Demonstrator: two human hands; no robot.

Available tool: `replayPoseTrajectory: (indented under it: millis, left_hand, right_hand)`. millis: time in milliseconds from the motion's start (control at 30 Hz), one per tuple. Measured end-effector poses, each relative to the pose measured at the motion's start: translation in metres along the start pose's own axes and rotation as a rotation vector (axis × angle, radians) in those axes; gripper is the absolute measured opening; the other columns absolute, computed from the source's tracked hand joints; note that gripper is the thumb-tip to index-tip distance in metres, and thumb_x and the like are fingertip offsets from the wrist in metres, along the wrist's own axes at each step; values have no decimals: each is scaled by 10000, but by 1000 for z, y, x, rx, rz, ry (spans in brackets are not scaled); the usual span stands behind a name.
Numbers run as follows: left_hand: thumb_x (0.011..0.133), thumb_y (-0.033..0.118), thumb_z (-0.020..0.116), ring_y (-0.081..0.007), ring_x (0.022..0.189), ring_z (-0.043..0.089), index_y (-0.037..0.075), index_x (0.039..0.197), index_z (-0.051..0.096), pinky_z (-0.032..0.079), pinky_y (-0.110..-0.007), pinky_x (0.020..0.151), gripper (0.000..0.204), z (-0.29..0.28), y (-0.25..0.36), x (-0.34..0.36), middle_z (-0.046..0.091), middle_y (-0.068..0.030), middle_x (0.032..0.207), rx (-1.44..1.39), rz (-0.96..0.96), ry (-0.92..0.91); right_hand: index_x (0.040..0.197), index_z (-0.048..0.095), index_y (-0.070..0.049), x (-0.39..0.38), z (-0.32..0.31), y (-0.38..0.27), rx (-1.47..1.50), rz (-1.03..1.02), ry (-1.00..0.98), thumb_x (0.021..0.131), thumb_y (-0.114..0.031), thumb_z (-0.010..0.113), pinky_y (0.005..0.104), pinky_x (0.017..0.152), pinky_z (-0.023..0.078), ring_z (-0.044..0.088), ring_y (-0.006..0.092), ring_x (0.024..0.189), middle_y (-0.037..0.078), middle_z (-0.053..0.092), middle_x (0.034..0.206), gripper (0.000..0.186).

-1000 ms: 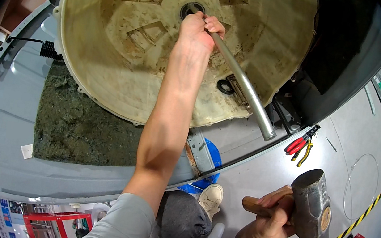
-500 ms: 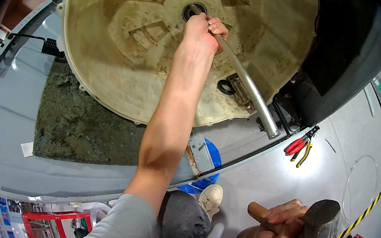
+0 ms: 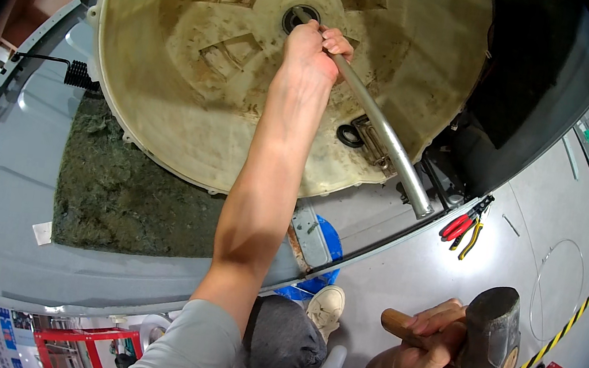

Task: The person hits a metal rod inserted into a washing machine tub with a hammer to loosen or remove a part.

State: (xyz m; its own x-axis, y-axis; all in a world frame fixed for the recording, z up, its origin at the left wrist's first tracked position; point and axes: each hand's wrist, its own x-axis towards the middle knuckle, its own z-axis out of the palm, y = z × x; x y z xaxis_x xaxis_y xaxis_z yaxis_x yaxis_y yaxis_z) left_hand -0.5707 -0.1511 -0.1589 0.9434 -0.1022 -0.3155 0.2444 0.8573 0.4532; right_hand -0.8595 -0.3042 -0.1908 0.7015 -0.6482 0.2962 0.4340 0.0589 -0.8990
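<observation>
Metal tube (image 3: 382, 128) in left hand (image 3: 317, 43), chunky hammer (image 3: 492, 341) in right hand (image 3: 429, 348), grubby plastic tub (image 3: 174, 88) up top

Peering down into that big round cream thing, smooth up the walls but pretty grimy at the bottom, all brown speckles and wedge-shaped recesses. Gripping the tube near its top end with the left hand, fingers curled snugly around bare metal. Narrow tip right at the dark-ringed hub (image 3: 289, 21) in the middle, can't tell how far in. From there, slanting out past the rim to a blunt, shiny round end. Clutching the hammer well apart from all that, lower right, fingers wrapped tight around the wooden handle (image 3: 397, 323) close to the head. Scuffed grey metal, blocky, with pale wood showing in the side. Lying in the tub near the rim: a black ring (image 3: 341, 134) just beside a bent metal fitting (image 3: 376, 146). Next to the tub's lower left edge, on smooth grey sheet metal (image 3: 11, 215): a matted, fibrous dark-green pad (image 3: 131, 193), plus a black coil spring (image 3: 80, 74) higher up. Out on the pale glossy floor (image 3: 504, 276): red-handled pliers (image 3: 457, 227) beside a yellow-and-black pair (image 3: 473, 244)
</observation>
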Motion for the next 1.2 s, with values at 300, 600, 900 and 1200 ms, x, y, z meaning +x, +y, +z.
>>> replayPoseTrajectory:
  millis: [300, 600, 900, 1200]
  left_hand:
    - [898, 230, 248, -118, 382, 285, 58, 685, 303, 271, -215, 311, 279, 1, 4, 1, 318, -38, 533, -24, -20, -16]
    - [906, 251, 237, -118, 383, 285, 65, 695, 304, 272, -214, 321, 290, -2, 3, 0, 317, -34, 525, 6, -12, -19]
    - [908, 251, 240, -119, 381, 283, 60, 696, 308, 274, -219, 320, 293, -2, 1, -1, 315, -34, 522, 15, 10, 6]
    - [906, 242, 242, -115, 381, 280, 65, 697, 293, 273, -214, 319, 279, 0, 0, -4, 317, -33, 529, 4, 4, 19]
  right_hand:
    - [608, 407, 2, -1, 3, -3, -50, 65, 20, 722, -78, 388, 190, 357, 307, 350, 99, 388, 45, 363, 477, 141]
    - [655, 413, 22, -2, 1, 1, -23, 56, 12, 712, -96, 401, 186, 339, 328, 344, 95, 398, 41, 343, 480, 132]
    - [673, 423, 36, 0, -1, 3, 11, 35, -16, 711, -91, 401, 184, 340, 326, 342, 94, 394, 45, 348, 477, 134]
    - [586, 400, 0, -4, 3, -3, -74, 82, 9, 671, -70, 381, 196, 359, 320, 357, 113, 404, 55, 352, 468, 113]
